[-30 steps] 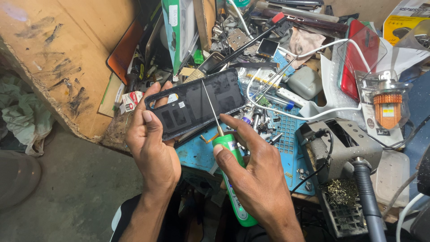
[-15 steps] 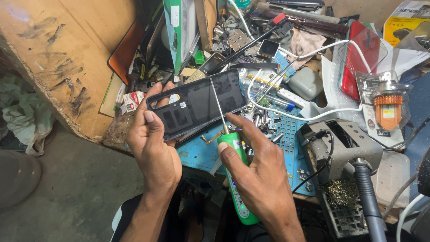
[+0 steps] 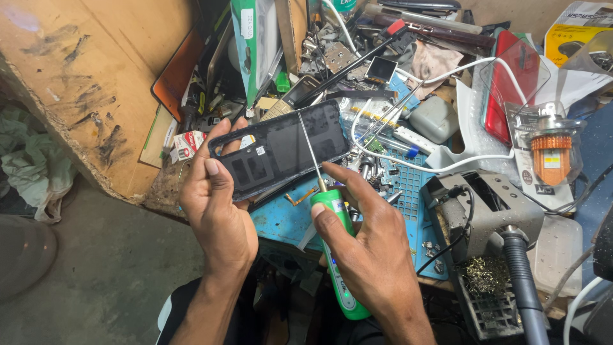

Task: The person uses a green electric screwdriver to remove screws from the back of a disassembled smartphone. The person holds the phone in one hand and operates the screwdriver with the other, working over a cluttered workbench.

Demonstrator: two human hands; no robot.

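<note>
The left hand (image 3: 217, 211) holds a black phone back cover (image 3: 281, 150) above the near edge of the counter (image 3: 281, 220), inner face up. The left grip is closed on the cover: thumb across the inner face near the camera cutout, fingers wrapped behind the short end. The right hand (image 3: 377, 255) is clamped round a green-handled screwdriver (image 3: 335, 239); the index finger runs along the top of the handle, and the thin metal shaft reaches up over the middle of the cover. Whether the tip touches the cover cannot be told.

Handling, as a judgement: the cover looks light, thin and somewhat flexible, with a smooth face that may slip. It is best held by its edges or one short end, as here, since pressure in the middle could bend or crack it. The screwdriver shaft is slender and would bend under side load; hold it by the handle.

Containers: a grey holder stand (image 3: 491, 211) sits at the right on the counter, carrying a dark soldering handle (image 3: 520, 275). The tray (image 3: 479, 306) at its base holds a wad of brass-coloured wire wool. A clear blister pack (image 3: 552, 160) further right contains an orange part. Loose screws and small parts lie on the blue mat just beyond the right hand. A white cable (image 3: 408, 163) loops across it.
</note>
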